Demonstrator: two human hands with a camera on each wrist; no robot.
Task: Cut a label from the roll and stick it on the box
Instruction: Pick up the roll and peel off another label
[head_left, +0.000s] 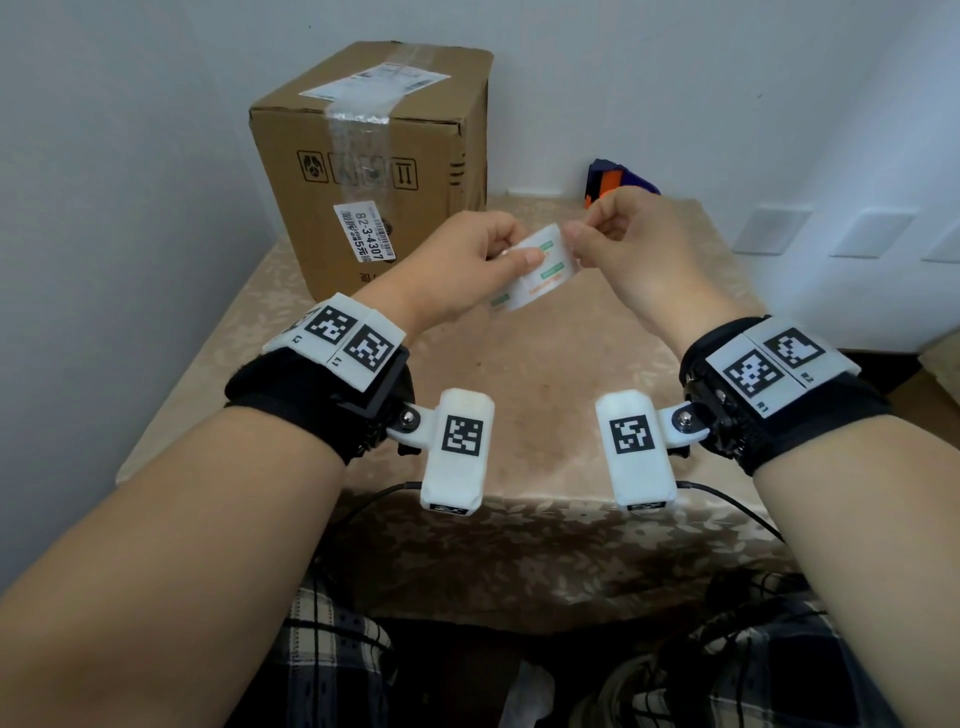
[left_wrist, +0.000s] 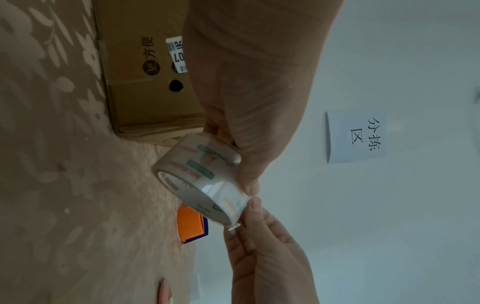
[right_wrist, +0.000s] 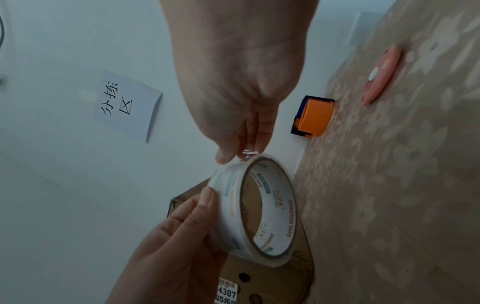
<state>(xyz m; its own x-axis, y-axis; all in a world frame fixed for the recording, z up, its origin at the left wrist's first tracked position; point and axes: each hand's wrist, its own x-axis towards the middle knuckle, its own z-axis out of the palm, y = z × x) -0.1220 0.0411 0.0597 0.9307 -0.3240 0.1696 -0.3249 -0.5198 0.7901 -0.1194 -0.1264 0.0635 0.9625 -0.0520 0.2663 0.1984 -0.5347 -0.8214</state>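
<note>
A roll of clear tape with green and orange print is held above the table between both hands. My left hand grips the roll, thumb on its outer face. My right hand pinches the roll's free end at its right edge, thumb and forefinger together. In the right wrist view the right hand sits on the rim of the roll, and the left hand holds it from below. The brown cardboard box, taped and bearing older stickers, stands at the table's back left, behind the hands.
An orange and blue cutter stands by the wall at the table's back edge, right of the box. A flat pink object lies on the patterned tablecloth. A paper sign hangs on the wall.
</note>
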